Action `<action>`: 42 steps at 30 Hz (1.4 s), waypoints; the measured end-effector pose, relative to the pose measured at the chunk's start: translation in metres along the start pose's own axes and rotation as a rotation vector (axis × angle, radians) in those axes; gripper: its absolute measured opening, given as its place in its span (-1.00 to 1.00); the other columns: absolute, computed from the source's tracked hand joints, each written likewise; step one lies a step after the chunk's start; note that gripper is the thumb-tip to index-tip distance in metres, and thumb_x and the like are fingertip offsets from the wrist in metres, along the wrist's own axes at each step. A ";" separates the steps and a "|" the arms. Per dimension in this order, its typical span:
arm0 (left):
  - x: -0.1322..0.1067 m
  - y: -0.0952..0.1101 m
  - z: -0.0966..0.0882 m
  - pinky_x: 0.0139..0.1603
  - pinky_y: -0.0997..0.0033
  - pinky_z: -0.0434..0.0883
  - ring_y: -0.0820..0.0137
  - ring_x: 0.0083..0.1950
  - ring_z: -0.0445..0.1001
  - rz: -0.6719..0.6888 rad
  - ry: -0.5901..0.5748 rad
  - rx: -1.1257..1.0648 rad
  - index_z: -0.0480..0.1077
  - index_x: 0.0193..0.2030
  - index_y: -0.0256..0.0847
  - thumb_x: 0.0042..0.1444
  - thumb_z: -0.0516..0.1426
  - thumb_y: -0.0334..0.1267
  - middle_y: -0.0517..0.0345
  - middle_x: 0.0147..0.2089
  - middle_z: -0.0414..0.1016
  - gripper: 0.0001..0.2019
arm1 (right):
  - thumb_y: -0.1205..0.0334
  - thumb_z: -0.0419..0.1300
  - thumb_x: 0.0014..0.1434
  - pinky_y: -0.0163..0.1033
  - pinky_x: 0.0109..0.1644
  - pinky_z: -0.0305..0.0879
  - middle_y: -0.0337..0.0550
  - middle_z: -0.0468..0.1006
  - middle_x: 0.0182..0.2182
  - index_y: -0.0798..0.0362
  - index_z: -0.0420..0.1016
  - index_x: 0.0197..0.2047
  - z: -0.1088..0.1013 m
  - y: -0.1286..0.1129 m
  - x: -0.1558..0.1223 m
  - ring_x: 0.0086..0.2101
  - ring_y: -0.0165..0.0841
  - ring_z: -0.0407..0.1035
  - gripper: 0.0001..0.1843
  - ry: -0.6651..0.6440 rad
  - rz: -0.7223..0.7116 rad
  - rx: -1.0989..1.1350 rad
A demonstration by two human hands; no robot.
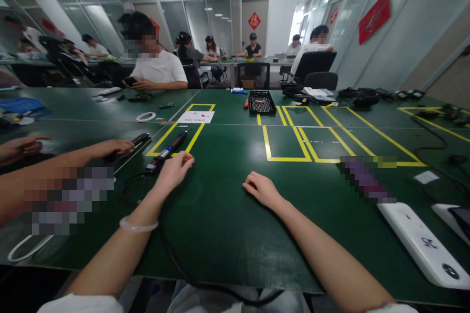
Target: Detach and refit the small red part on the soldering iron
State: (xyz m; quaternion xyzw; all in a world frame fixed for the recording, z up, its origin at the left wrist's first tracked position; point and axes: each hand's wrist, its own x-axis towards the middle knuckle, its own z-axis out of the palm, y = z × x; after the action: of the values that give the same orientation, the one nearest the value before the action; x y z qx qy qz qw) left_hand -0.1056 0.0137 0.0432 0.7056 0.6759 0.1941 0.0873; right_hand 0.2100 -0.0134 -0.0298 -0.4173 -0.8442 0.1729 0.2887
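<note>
My left hand (176,170) rests on the green table (220,234) with its fingers curled in and nothing visible in them. A white bracelet (138,225) circles that wrist. Just beside this hand lies an electric screwdriver (167,152), dark with a blue band, its tip towards the far side. My right hand (261,190) lies apart on the bare tabletop, fingers folded, also holding nothing that shows. A black cable (176,264) runs from near my left wrist over the table's front edge.
At left, a co-worker's hand (123,147) touches a dark tool (141,140). Yellow tape (290,159) outlines several areas. Behind are a paper sheet (196,117), a white ring (146,117) and a black tray (262,111) of small parts. A white power bank (418,239) lies at right.
</note>
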 end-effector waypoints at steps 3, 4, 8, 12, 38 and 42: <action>-0.009 0.052 0.022 -0.12 0.37 0.38 0.32 -0.15 0.49 0.211 -0.222 -0.258 0.42 -0.10 -0.20 0.19 0.01 -0.04 0.09 -0.16 0.54 -0.68 | 0.27 0.13 0.27 -0.34 -0.30 0.15 -0.27 0.38 -0.40 0.04 0.37 -0.34 0.000 0.002 0.000 -0.38 -0.42 0.30 -0.88 0.017 0.013 0.052; -0.013 0.066 0.028 -0.10 0.38 0.37 0.33 -0.14 0.48 0.264 -0.266 -0.301 0.44 -0.10 -0.19 0.19 0.02 -0.07 0.09 -0.13 0.53 -0.69 | 0.28 0.14 0.25 -0.34 -0.30 0.16 -0.28 0.39 -0.41 0.03 0.38 -0.29 0.000 0.002 -0.001 -0.39 -0.42 0.30 -0.95 0.023 0.020 0.086; -0.022 0.096 0.050 -0.09 0.37 0.36 0.36 -0.13 0.45 0.342 -0.417 -0.464 0.44 -0.02 -0.17 0.18 0.06 -0.13 0.10 -0.13 0.52 -0.70 | 0.30 0.17 0.21 -0.35 -0.31 0.21 -0.32 0.42 -0.40 0.00 0.29 0.01 -0.001 0.000 -0.002 -0.44 -0.44 0.30 -0.70 0.028 0.034 0.243; -0.025 0.095 0.062 -0.15 0.39 0.38 0.40 -0.20 0.45 0.271 -0.547 -0.692 0.36 0.04 -0.23 0.16 0.10 -0.15 0.11 -0.23 0.50 -0.66 | 0.31 0.16 0.21 -0.35 -0.29 0.23 -0.29 0.45 -0.36 0.00 0.32 0.00 0.000 -0.004 -0.001 -0.42 -0.44 0.32 -0.72 -0.002 -0.019 0.294; -0.035 0.093 0.064 -0.12 0.43 0.39 0.40 -0.16 0.51 0.402 -0.354 -0.570 0.38 -0.11 -0.17 0.22 0.06 -0.13 0.16 -0.19 0.54 -0.79 | 0.02 0.22 0.17 -0.35 -0.39 0.23 -0.26 0.45 -0.39 0.05 0.34 -0.16 0.011 -0.004 0.007 -0.47 -0.46 0.33 -0.70 -0.012 0.175 0.781; -0.014 0.064 0.055 -0.03 0.36 0.40 0.35 -0.07 0.49 0.380 -0.282 -0.432 0.37 -0.04 -0.16 0.23 0.04 -0.04 0.11 -0.08 0.51 -0.71 | 0.03 0.20 0.19 -0.35 -0.38 0.21 -0.27 0.43 -0.42 0.06 0.35 -0.17 0.010 -0.003 0.006 -0.47 -0.46 0.30 -0.72 -0.002 0.185 0.766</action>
State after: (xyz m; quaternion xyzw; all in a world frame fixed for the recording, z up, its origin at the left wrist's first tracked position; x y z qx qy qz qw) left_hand -0.0253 0.0025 0.0156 0.8044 0.4563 0.2462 0.2899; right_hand 0.1984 -0.0108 -0.0340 -0.3535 -0.6775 0.5013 0.4058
